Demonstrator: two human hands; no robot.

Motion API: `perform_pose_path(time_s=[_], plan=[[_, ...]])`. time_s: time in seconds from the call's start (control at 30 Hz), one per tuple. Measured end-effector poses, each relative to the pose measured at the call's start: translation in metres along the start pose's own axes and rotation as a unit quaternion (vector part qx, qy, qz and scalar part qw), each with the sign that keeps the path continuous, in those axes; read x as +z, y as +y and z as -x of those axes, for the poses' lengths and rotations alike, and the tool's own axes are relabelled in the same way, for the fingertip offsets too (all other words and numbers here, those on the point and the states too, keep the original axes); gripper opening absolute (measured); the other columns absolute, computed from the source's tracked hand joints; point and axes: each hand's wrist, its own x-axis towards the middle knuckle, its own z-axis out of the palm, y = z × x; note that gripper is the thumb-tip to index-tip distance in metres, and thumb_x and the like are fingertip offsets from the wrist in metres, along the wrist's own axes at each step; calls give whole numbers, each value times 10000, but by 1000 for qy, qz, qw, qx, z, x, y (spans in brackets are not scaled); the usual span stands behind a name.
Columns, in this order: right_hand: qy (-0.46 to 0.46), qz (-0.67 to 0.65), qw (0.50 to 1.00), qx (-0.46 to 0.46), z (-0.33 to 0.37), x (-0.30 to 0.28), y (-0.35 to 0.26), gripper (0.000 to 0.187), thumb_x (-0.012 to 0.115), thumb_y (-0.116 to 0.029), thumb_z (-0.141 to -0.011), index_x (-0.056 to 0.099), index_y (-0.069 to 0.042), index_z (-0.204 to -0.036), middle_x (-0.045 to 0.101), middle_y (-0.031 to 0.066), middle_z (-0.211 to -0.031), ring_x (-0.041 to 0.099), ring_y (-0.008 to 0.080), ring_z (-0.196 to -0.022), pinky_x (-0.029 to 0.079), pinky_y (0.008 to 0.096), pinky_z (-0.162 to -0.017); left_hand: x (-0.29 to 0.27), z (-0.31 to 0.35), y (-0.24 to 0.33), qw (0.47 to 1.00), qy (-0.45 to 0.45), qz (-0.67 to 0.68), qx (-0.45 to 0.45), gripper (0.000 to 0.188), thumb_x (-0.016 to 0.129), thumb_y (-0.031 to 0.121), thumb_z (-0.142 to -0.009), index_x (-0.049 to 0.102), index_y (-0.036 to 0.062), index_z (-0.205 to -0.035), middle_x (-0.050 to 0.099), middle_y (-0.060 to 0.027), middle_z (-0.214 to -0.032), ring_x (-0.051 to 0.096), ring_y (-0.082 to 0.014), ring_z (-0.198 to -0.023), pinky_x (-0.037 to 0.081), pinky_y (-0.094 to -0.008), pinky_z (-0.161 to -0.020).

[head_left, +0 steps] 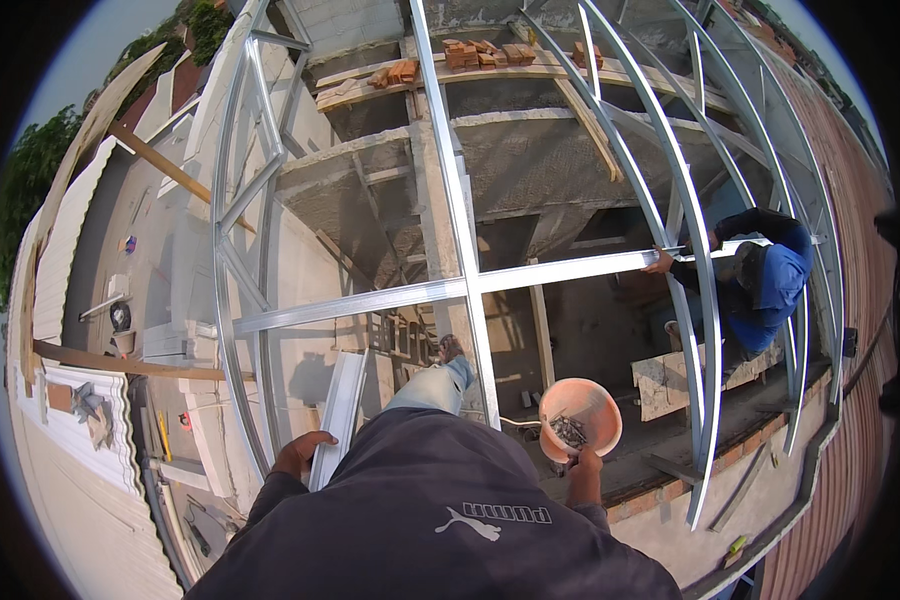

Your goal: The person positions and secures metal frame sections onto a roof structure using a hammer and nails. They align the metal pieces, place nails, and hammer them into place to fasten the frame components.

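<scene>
My left hand [304, 452] is closed on the edge of a short silver metal channel [345, 395], which slants up beside my body. In my right hand [583, 470] is the rim of an orange plastic bucket [602, 415], tipped toward me. Small dark metal pieces, seemingly screws [569, 431], lie inside it. Ahead of me a long silver metal batten [390, 298] runs crosswise over a truss chord [448, 160]. A co-worker [770, 275] in blue and dark clothing sits among the right-hand trusses, one hand on the batten.
Below the trusses are deep openings between concrete walls [360, 165]. Orange bricks [465, 55] sit on planks across the far side. White corrugated sheets [85, 460] and a lower floor with tools lie left. A brick-edged wall [660, 497] and rusty corrugated roofing [850, 240] border the right.
</scene>
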Motion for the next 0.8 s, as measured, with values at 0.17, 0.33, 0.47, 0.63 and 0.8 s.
perform_pose_path(time_s=[0.17, 0.33, 0.47, 0.63, 0.8], plan=[[5, -18, 1000, 5, -4, 82, -28, 147, 622, -51, -915, 583, 55, -1011, 580, 132, -779, 536, 191, -535, 380, 314, -422, -13, -26, 108, 1000, -10, 5, 12, 760, 782, 324, -713, 599, 33, -1391, 685, -183, -1306, 675, -349, -1132, 514, -459, -1005], [23, -11, 1000, 7, 7, 167, -73, 149, 649, -71, -925, 591, 42, -1003, 581, 111, -768, 510, 168, -516, 385, 316, -422, -39, -1, 188, 998, 36, -30, 47, 689, 793, 299, -725, 612, 34, -1334, 694, -171, -1216, 675, -330, -1078, 523, -463, -978], [2, 19, 999, -36, 23, 228, -109, 161, 690, -108, -918, 612, 24, -967, 590, 91, -756, 514, 162, -516, 384, 307, -419, -54, 17, 223, 993, 23, -6, 112, 612, 790, 249, -743, 596, 40, -1284, 666, -142, -1163, 650, -307, -1096, 529, -463, -948], [-18, 22, 996, -81, 29, 296, -153, 168, 699, -138, -918, 619, 9, -897, 597, 81, -752, 517, 153, -518, 377, 280, -409, -62, 20, 228, 991, 41, 47, 116, 552, 767, 208, -740, 628, 37, -1246, 682, -98, -1050, 669, -270, -1021, 543, -451, -910], [-66, 4, 994, -91, 29, 355, -183, 104, 691, -145, -896, 643, -62, -935, 607, 57, -819, 545, 158, -614, 408, 270, -466, -47, 28, 203, 970, 28, 36, 240, 516, 757, 215, -732, 653, 30, -1203, 696, -91, -999, 687, -270, -889, 577, -448, -834]])
